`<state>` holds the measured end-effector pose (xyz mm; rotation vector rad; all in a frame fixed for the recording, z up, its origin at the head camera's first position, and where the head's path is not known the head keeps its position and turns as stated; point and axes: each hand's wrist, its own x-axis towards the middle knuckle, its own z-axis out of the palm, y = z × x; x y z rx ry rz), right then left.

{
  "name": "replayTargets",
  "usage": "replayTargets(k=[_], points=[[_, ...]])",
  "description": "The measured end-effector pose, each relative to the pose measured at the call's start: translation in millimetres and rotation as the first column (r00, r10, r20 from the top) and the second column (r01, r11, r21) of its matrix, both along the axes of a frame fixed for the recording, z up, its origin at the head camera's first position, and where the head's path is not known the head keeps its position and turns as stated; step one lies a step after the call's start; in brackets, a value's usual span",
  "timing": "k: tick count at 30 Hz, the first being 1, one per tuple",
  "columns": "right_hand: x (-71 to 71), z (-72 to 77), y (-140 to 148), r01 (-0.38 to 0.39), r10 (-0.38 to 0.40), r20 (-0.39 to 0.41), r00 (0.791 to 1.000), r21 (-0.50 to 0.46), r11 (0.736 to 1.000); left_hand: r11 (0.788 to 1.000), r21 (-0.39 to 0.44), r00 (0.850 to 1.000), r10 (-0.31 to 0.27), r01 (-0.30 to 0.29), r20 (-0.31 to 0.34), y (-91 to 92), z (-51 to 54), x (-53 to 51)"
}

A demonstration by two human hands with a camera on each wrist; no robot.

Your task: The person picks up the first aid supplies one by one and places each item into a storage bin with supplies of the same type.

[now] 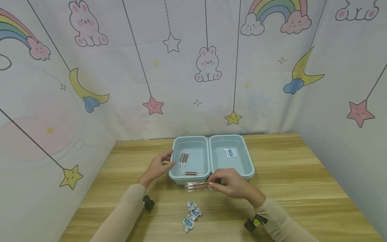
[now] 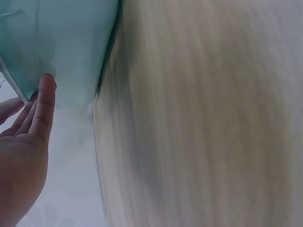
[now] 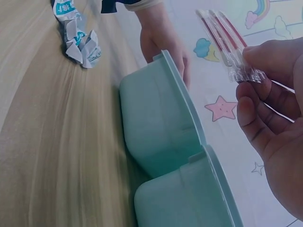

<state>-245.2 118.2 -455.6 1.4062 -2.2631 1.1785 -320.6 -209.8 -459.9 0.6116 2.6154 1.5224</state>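
Observation:
Two light blue plastic bins stand side by side. At the left bin, my left hand holds the left rim, one finger lying along the outer wall in the left wrist view. Inside lie several clear-wrapped swabs with reddish-brown sticks. My right hand pinches one end of a clear pack of cotton swabs between thumb and fingers, above the table before the bins. In the right wrist view the pack shows several reddish sticks. A white and blue packet lies in the right bin.
Several crumpled white and blue packets lie on the wooden table in front of the bins. A patterned cloth backdrop rises behind the table and along both sides.

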Motion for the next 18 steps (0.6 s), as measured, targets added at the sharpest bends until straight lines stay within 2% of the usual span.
replayTargets(k=[7, 18], points=[[-2.1, 4.4, -3.1, 0.008, -0.008, -0.006, 1.0, -0.01, 1.0, 1.0, 0.001, 1.0, 0.0, 0.0, 0.0, 0.5, 1.0, 0.8], [-4.6, 10.4, -6.1, 0.07, -0.07, -0.008, 0.998, -0.013, 0.997, 1.0, 0.013, 1.0, -0.002, 0.003, -0.008, -0.6, -1.8, -1.5]])
